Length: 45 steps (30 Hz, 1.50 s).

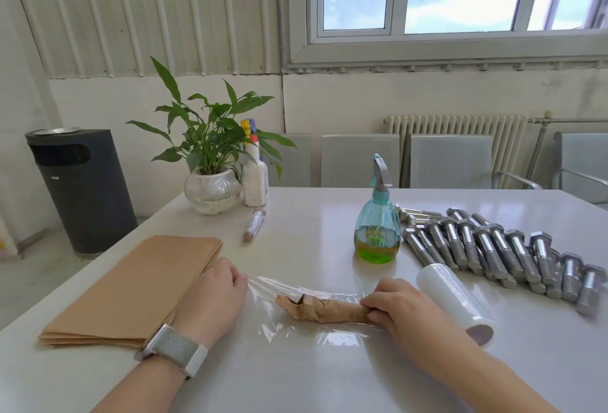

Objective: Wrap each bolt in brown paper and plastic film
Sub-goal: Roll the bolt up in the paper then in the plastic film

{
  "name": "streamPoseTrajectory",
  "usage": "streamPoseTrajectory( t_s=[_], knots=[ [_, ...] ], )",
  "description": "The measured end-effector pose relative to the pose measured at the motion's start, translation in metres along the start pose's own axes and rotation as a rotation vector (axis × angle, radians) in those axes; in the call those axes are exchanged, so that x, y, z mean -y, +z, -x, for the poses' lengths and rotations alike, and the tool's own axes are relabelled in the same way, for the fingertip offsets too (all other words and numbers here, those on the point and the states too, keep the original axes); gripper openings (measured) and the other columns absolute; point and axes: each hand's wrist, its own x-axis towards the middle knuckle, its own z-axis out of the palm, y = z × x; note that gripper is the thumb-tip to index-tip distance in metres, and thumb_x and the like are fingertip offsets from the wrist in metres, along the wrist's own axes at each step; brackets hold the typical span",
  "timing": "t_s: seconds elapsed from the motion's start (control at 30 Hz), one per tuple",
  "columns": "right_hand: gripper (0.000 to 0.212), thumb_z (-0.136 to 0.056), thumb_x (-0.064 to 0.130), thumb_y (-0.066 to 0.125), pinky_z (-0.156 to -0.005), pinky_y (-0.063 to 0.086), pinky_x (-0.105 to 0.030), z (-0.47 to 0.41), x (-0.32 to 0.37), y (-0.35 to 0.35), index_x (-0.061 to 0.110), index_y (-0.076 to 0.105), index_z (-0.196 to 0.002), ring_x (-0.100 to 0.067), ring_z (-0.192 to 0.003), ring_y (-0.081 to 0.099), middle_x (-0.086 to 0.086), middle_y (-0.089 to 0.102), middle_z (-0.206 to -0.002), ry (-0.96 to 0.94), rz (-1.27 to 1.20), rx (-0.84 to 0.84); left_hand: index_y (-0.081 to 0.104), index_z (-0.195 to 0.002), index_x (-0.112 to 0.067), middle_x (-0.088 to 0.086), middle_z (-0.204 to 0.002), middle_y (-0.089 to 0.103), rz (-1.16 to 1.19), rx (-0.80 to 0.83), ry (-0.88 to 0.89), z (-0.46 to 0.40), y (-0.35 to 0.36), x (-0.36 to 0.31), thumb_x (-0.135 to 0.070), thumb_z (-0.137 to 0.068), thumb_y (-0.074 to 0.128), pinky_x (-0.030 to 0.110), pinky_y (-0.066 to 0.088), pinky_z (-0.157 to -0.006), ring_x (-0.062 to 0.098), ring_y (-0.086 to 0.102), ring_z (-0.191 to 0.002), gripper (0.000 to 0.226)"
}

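Our right hand (394, 304) pinches the crumpled brown-paper-wrapped bolt (324, 309) lying on the clear plastic film sheet (296, 327); beside that bolt, our left hand (218, 291) pinches the film's edge. Slack could wrinkle it.

The pale worktop (312, 231) carries brown paper sheets (131, 284), plastic film (296, 323), loose bolts (500, 251), two spray bottles and a potted plant (212, 162).

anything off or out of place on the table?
Nothing spilled or damaged. The paper-wrapped bolt lies on a sheet of plastic film, its left paper end crumpled and open. One finished wrapped bolt lies alone near the plant, away from the unwrapped bolts.
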Motion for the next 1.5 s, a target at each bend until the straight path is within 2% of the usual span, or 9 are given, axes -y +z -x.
streamPoseTrajectory(
  t_s=[0.17, 0.4, 0.6, 0.77, 0.9, 1.0, 1.13, 1.3, 1.5],
  knots=[
    [0.025, -0.103, 0.027, 0.044, -0.09, 0.037, -0.023, 0.0, 0.0, 0.0, 0.026, 0.067, -0.113, -0.011, -0.107, 0.046, 0.007, 0.053, -0.108, 0.01, -0.016, 0.003, 0.051, -0.085, -0.008, 0.004, -0.065, 0.05, 0.586, 0.169, -0.053, -0.014, -0.022, -0.018, -0.021, -0.095, 0.062, 0.023, 0.034, -0.046, 0.011, 0.044, -0.039, 0.019],
    [0.024, -0.102, 0.025, 0.044, -0.088, 0.04, -0.03, -0.001, 0.001, -0.001, 0.021, 0.067, -0.105, -0.015, -0.103, 0.048, 0.003, 0.054, -0.104, 0.011, -0.003, 0.029, 0.045, -0.087, -0.012, -0.002, -0.054, 0.042, 0.881, 0.507, -0.018, -0.014, -0.02, -0.081, -0.02, -0.101, 0.053, 0.014, 0.02, -0.037, 0.011, 0.033, -0.033, 0.018],
    [0.023, -0.101, 0.022, 0.046, -0.088, 0.04, -0.032, -0.004, 0.001, -0.004, 0.017, 0.069, -0.104, -0.018, -0.102, 0.049, -0.002, 0.055, -0.102, 0.001, 0.0, 0.073, 0.049, -0.088, -0.015, 0.002, -0.051, 0.055, 0.607, 0.677, 0.049, 0.003, 0.034, -0.129, -0.027, -0.1, 0.05, 0.016, 0.03, -0.035, 0.017, 0.046, -0.037, 0.017],
    [0.023, -0.099, 0.024, 0.05, -0.082, 0.044, -0.035, -0.004, 0.001, -0.004, 0.021, 0.073, -0.103, -0.019, -0.093, 0.052, 0.001, 0.047, -0.091, 0.024, -0.011, 0.087, 0.058, -0.101, -0.01, -0.002, -0.052, 0.062, 0.541, 0.862, 0.024, 0.002, 0.041, -0.135, -0.017, -0.098, 0.039, 0.014, 0.037, -0.037, 0.015, 0.064, -0.045, 0.02],
    [0.016, -0.095, 0.025, 0.058, -0.081, 0.045, -0.032, -0.002, 0.002, -0.005, 0.021, 0.068, -0.107, -0.018, -0.093, 0.058, 0.001, 0.061, -0.097, 0.093, -0.078, -0.012, 0.051, -0.107, -0.02, -0.002, -0.065, 0.057, 0.545, 0.825, 0.031, 0.002, 0.042, -0.132, -0.014, -0.101, 0.031, 0.015, 0.029, -0.035, 0.011, 0.055, -0.039, 0.021],
    [0.027, -0.093, 0.024, 0.062, -0.079, 0.048, -0.036, 0.0, 0.003, -0.005, 0.025, 0.046, -0.115, -0.016, -0.09, 0.058, 0.007, 0.065, -0.095, 0.115, -0.141, -0.049, 0.049, -0.101, -0.023, -0.001, -0.072, 0.053, 0.53, 0.807, 0.046, 0.002, 0.044, -0.132, -0.008, -0.093, 0.031, 0.017, 0.026, -0.034, 0.01, 0.049, -0.038, 0.025],
    [0.035, -0.092, 0.025, 0.062, -0.078, 0.049, -0.039, 0.002, 0.003, -0.006, 0.037, 0.038, -0.114, -0.017, -0.088, 0.057, 0.006, 0.065, -0.094, 0.08, -0.097, -0.045, 0.048, -0.093, -0.022, 0.003, -0.077, 0.051, 0.536, 0.769, 0.009, 0.003, 0.043, -0.134, -0.007, -0.089, 0.032, 0.015, 0.024, -0.033, 0.009, 0.042, -0.034, 0.022],
    [0.019, -0.094, 0.031, 0.059, -0.08, 0.049, -0.037, 0.001, -0.001, -0.002, 0.033, 0.058, -0.113, -0.017, -0.095, 0.058, 0.007, 0.063, -0.102, 0.058, -0.07, -0.06, 0.045, -0.099, -0.021, 0.004, -0.08, 0.049, 0.543, 0.714, -0.019, 0.002, 0.045, -0.135, -0.012, -0.09, 0.033, 0.016, 0.02, -0.036, 0.012, 0.034, -0.034, 0.018],
    [0.02, -0.095, 0.037, 0.057, -0.079, 0.047, -0.035, 0.0, -0.001, 0.0, 0.029, 0.069, -0.109, -0.02, -0.094, 0.061, 0.002, 0.065, -0.1, 0.07, 0.0, -0.056, 0.045, -0.101, -0.022, 0.005, -0.083, 0.05, 0.518, 0.705, 0.016, 0.007, 0.041, -0.134, -0.013, -0.088, 0.036, 0.017, 0.022, -0.037, 0.012, 0.037, -0.037, 0.017]
  ],
)
